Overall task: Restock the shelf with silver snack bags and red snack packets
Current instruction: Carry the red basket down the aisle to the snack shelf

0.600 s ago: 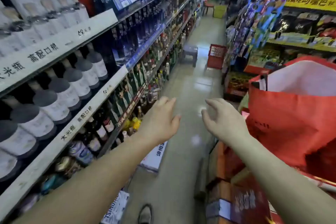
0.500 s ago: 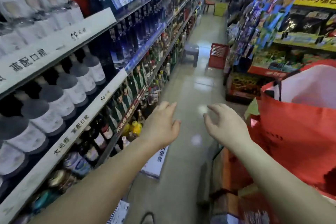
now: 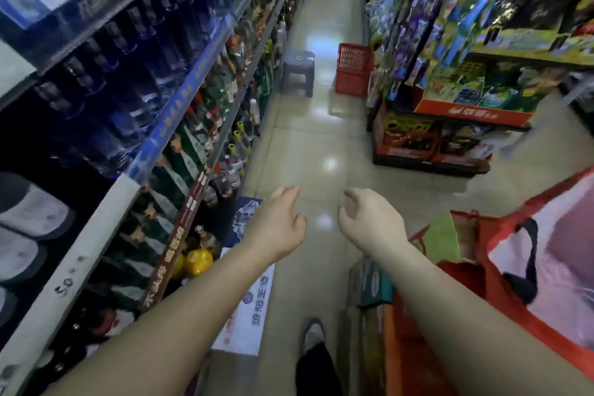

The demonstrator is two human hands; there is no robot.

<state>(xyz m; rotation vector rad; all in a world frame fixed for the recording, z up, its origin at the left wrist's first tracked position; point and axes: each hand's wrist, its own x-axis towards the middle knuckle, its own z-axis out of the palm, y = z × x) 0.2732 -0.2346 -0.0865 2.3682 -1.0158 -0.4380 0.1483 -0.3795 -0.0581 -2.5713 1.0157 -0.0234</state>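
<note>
My left hand (image 3: 278, 223) and my right hand (image 3: 369, 222) are stretched out side by side over the aisle floor, fingers loosely curled, holding nothing. A large red bag (image 3: 540, 270) with a pale lining stands at the right, just beside my right forearm. Shelves of colourful snack packs (image 3: 482, 87) line the right side of the aisle. No silver bag or red packet is plainly visible; the bag's inside is blurred.
Bottle shelves (image 3: 160, 112) run along the left. A grey stool (image 3: 297, 71) and a red basket (image 3: 353, 69) stand in the aisle ahead. Cardboard boxes (image 3: 374, 286) sit below my right arm, a white box (image 3: 247, 309) on the floor at left. My shoe (image 3: 313, 333) is on the tiles.
The view has tilted down and shifted forward along the aisle. Both hands stay extended and hold nothing; the red bag has slid toward the right edge.
</note>
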